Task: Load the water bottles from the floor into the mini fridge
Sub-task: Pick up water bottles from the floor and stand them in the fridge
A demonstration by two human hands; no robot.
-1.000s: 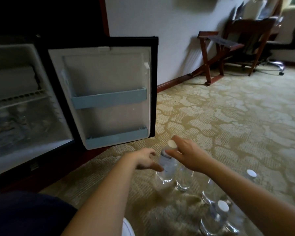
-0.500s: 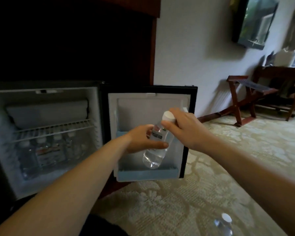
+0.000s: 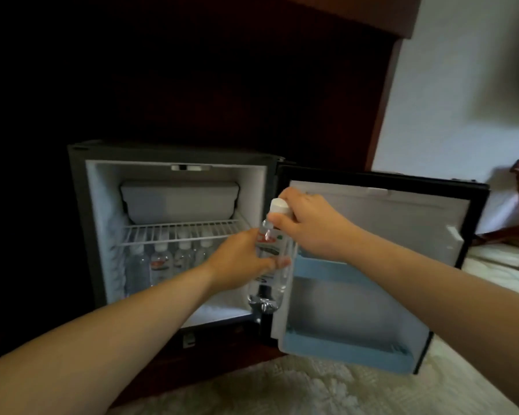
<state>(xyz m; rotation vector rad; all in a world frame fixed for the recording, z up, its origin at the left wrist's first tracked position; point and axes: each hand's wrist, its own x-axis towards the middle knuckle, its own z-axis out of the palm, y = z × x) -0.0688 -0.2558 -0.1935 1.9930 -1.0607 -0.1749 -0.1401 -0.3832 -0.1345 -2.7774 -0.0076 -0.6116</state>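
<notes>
1. Before the open front of the small black-cased mini fridge with a white lining, a clear plastic water bottle with a white cap is held upright in the air. It hangs between the cavity and the open white-lined door and has not yet been set down.
2. The bottle's middle is wrapped by the curled fingers of the left hand, while its neck, just under the cap, is pinched by the thumb and fingers of the right hand.
3. Part of the loading is judged done: a row of like bottles, four as far as can be counted, is seen standing in the lower compartment beneath the white wire shelf.
4. Room is judged to remain at the right end of that row, and in the upper pale blue door rack and the lower pale blue door rack.
5. The step in hand is judged to be the carrying of this bottle to its place; whether the cavity or a door rack is meant cannot be told.
6. Only a strip of the patterned cream carpet is shown, with no bottles on it, so the number left to be loaded cannot be told.
</notes>
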